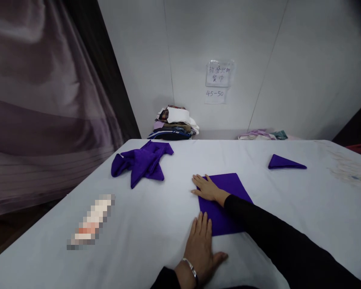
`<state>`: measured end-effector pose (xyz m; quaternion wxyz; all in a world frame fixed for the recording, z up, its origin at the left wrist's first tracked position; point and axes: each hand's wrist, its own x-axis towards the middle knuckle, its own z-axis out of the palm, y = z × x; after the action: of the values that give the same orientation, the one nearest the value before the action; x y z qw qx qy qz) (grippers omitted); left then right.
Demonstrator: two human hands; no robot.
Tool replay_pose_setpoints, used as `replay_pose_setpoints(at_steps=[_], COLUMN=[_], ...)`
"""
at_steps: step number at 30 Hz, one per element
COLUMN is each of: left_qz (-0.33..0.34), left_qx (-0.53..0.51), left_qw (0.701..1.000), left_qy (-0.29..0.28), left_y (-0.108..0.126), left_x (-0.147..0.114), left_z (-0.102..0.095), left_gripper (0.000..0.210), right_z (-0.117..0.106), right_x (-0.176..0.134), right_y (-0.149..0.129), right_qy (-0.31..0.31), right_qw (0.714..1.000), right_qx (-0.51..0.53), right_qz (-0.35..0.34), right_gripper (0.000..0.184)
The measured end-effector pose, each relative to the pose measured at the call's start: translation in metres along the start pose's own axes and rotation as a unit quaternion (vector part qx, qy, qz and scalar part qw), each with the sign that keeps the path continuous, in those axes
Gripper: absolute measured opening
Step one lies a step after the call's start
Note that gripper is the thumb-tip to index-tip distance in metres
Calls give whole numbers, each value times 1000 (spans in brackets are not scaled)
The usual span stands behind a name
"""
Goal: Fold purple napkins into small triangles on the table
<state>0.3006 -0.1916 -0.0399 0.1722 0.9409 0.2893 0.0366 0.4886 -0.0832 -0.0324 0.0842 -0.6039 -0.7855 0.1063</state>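
Note:
A purple cloth napkin (227, 220), folded into a flat four-sided shape, lies on the white-covered table in front of me. My right hand (208, 188) rests flat across its upper left part, fingers spread and pointing left past the edge. Closer to me, my left hand (199, 245) lies palm down with its fingers stretched forward. Its fingertips are at the napkin's lower left edge, and the thumb sticks out to the right. Neither hand grips anything. My right forearm covers part of the napkin's right side.
Several crumpled purple napkins (146, 162) lie in a heap at the back left of the table (156, 224). A purple napkin folded into a narrow triangle (284, 162) sits at the back right. A blurred-out object (92, 222) is at left. Stacked clothes (176, 124) stand behind the table.

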Motion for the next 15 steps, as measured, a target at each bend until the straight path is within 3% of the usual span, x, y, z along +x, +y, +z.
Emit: replay_pose_setpoints(at_steps=[8, 12, 15], left_qz=[11, 15, 29], left_qx=[9, 35, 53], left_qw=[1000, 999, 998], left_qy=[-5, 10, 31], left_y=[-4, -5, -7], left_x=[5, 6, 8], left_z=[7, 7, 6], left_gripper=[94, 89, 85], right_z=[3, -9, -31], right_x=[17, 16, -4], right_y=[10, 10, 23], right_qy=[2, -1, 72], right_qw=[999, 998, 987], right_qx=[17, 64, 123], right_qz=[37, 29, 76], right_gripper=[74, 71, 68])
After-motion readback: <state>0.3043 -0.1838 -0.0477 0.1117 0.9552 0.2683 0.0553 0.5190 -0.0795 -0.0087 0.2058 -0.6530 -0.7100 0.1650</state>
